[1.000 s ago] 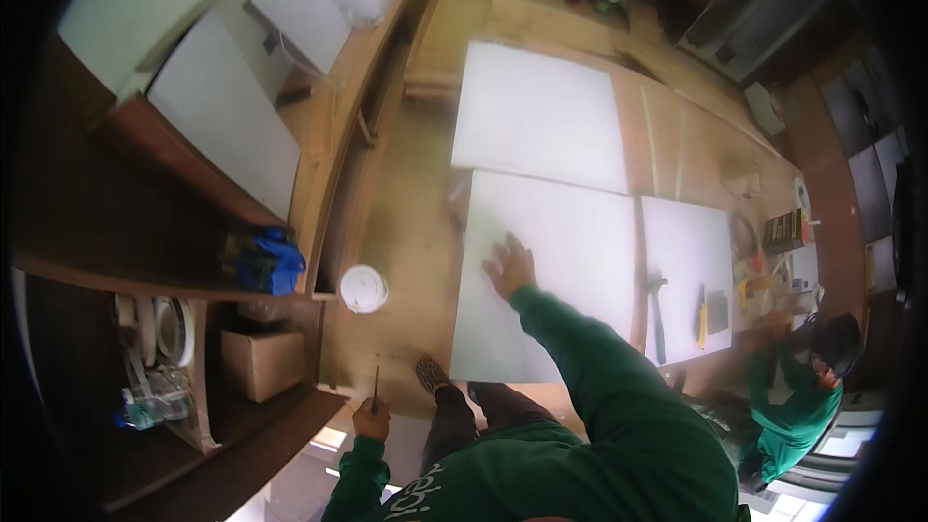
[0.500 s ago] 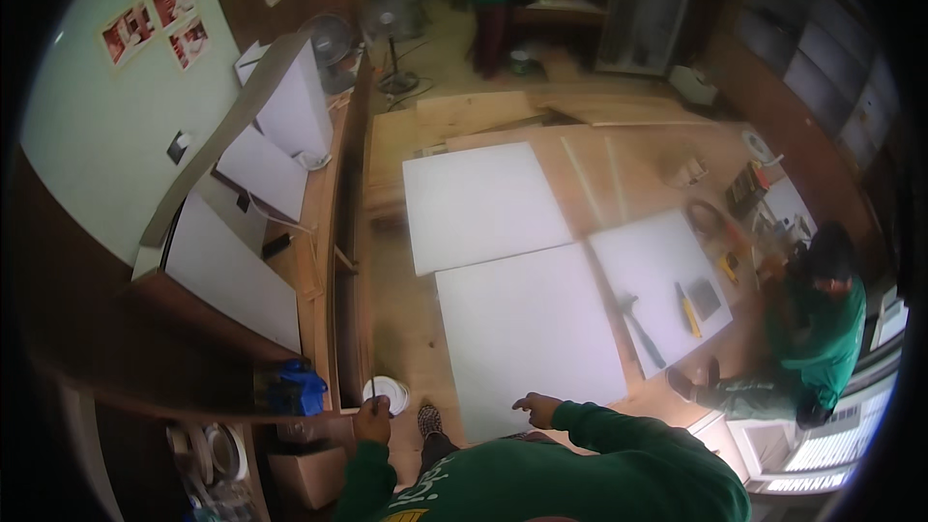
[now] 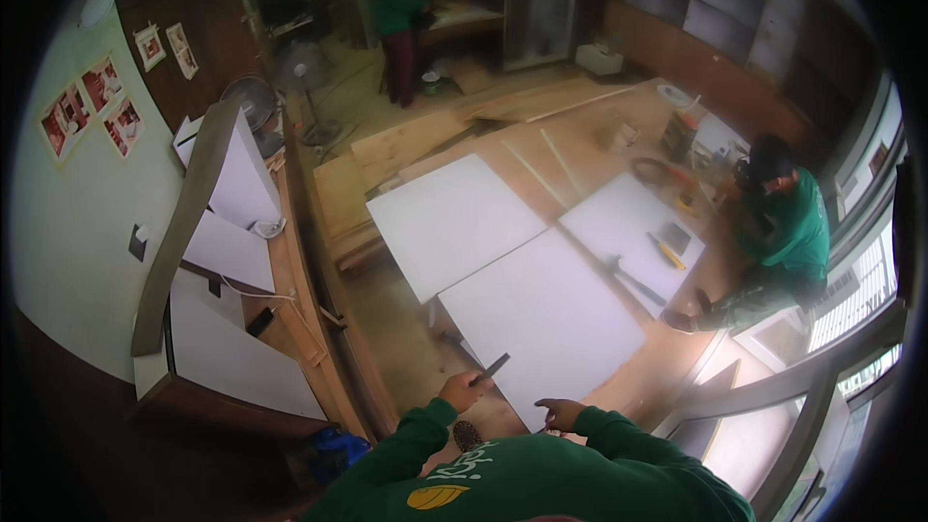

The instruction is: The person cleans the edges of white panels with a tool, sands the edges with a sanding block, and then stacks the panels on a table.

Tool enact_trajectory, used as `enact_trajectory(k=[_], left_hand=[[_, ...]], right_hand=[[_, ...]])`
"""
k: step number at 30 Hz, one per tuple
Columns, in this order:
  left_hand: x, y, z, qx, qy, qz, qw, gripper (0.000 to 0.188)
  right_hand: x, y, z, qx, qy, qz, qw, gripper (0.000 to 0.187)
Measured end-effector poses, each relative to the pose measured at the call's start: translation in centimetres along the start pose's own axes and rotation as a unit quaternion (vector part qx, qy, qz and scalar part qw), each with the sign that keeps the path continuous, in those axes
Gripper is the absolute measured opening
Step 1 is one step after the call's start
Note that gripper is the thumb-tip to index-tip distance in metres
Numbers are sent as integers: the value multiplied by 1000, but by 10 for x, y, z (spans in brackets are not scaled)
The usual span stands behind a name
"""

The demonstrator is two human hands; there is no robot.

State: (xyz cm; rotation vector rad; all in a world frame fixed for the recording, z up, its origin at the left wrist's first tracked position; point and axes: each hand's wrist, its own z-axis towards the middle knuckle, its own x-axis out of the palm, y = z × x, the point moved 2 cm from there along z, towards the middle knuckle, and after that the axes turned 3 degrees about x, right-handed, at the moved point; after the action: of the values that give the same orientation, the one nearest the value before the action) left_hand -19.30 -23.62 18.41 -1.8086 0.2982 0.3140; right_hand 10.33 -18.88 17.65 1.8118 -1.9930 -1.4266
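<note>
My left hand (image 3: 462, 391) is closed around a flat, dark, file-like bar (image 3: 492, 367), which points up and to the right over the corner of the nearest white panel (image 3: 551, 314). My right hand (image 3: 562, 414) is at that panel's near edge, fingers partly stretched and apart, with no tool visible in it. Whether its fingertips touch the panel I cannot tell. A second white panel (image 3: 454, 222) lies beyond the first. On a smaller white panel (image 3: 614, 222) to the right rest a hammer (image 3: 638, 283), a yellow cutter knife (image 3: 667, 253) and a dark grey rectangular piece (image 3: 676, 236).
A co-worker in green (image 3: 797, 227) sits low at the right beside tools. Another person (image 3: 396, 29) stands at the back. Cabinet frames with white panels (image 3: 232, 329) line the left wall. Wooden boards (image 3: 411, 140) lie beyond the panels; windows (image 3: 851, 290) are at right.
My view has swung to the right. My left hand has brought the bar from beside the left cabinet over to the near white panel. My right hand stays by its near edge.
</note>
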Motion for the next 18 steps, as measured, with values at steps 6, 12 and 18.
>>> enact_trajectory(k=[6, 12, 18], left_hand=[[26, -90, -11, 58, 41, -79, 994, 38], [75, -155, -8, 88, 94, -142, 981, 39], [136, -190, -24, 55, 138, -254, 956, 35]], right_hand=[[9, 25, -31, 171, -14, 209, 963, 39], [22, -8, -59, -128, -222, 211, 943, 50], [4, 2, -99, -11, -181, 469, 864, 33]])
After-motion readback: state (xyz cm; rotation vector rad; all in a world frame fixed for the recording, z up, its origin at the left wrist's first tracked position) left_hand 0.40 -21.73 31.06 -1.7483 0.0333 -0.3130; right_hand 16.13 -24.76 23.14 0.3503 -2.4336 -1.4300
